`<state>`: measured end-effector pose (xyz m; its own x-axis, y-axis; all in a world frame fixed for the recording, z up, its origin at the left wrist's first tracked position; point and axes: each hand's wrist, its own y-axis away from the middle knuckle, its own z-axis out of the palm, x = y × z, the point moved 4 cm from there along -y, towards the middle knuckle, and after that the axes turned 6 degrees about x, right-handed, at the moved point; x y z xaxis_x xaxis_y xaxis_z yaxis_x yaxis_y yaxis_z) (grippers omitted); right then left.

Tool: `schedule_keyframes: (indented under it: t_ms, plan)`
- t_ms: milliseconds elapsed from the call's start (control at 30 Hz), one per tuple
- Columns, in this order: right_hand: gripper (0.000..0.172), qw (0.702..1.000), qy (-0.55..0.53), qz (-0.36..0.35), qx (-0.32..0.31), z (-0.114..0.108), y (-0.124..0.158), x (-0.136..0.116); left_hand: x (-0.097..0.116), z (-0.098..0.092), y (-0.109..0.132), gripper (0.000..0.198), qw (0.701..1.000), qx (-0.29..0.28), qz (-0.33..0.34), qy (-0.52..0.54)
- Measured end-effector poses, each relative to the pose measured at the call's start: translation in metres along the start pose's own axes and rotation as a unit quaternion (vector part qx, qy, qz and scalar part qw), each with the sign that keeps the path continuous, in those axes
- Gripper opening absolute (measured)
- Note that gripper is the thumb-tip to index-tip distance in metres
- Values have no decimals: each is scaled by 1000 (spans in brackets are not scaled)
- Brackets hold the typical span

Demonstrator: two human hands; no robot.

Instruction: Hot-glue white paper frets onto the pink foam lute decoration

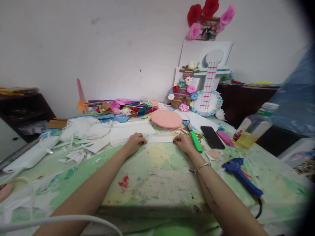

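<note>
A narrow white paper strip lies across the middle of the table, stretched between my two hands. Its left end is pinched by my left hand, fingers closed. At the other end, the fingertips of my right hand are closed on the strip. Just behind it sits a pink cardboard disc with a short striped neck. White paper sheets lie behind my left hand. Close to my right hand rests a green-handled cutter, and beside that a black phone.
A blue glue gun lies at the right, its cord hanging over the front edge. Behind the phone stands a bottle of yellow liquid. Paper guitars lean on the wall. White scraps and a power strip cover the left. A white cable crosses the foreground.
</note>
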<state>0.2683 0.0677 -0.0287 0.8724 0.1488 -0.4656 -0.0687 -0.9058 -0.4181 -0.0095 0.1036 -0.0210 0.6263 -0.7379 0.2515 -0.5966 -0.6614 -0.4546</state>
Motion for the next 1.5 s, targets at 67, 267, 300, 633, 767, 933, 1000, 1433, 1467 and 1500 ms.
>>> schedule_keyframes:
  t_ms: [67,267,300,633,767,933,1000,1433,1467,1500]
  plan:
    - [14,1000,7,0,-2,0,0,-1,1,1,0,33,1000,5,19,6]
    - [13,1000,30,3,-5,-2,1,-4,7,-1,0,27,999,-5,47,4]
    - [14,999,33,3,-6,-2,1,-5,7,-1,0,26,999,-6,44,5]
    - [20,997,69,15,-22,-4,5,-14,-1,6,-1,26,1000,-17,4,-13]
    - [21,996,83,18,-36,-7,8,-20,1,2,0,25,1000,-30,-6,3]
    - [23,994,90,23,-57,-9,15,-27,6,-7,3,23,998,-54,-13,39]
    - [25,993,91,30,-65,-9,16,-28,8,-10,4,24,996,-63,-14,54]
    - [22,996,17,72,-50,-4,11,-13,-2,-13,5,20,994,-42,-72,64]
    - [21,996,10,72,-46,-3,11,-11,-2,-13,5,19,994,-44,-73,65]
    - [20,997,3,70,-42,-3,11,-10,-2,-13,6,20,994,-47,-71,65]
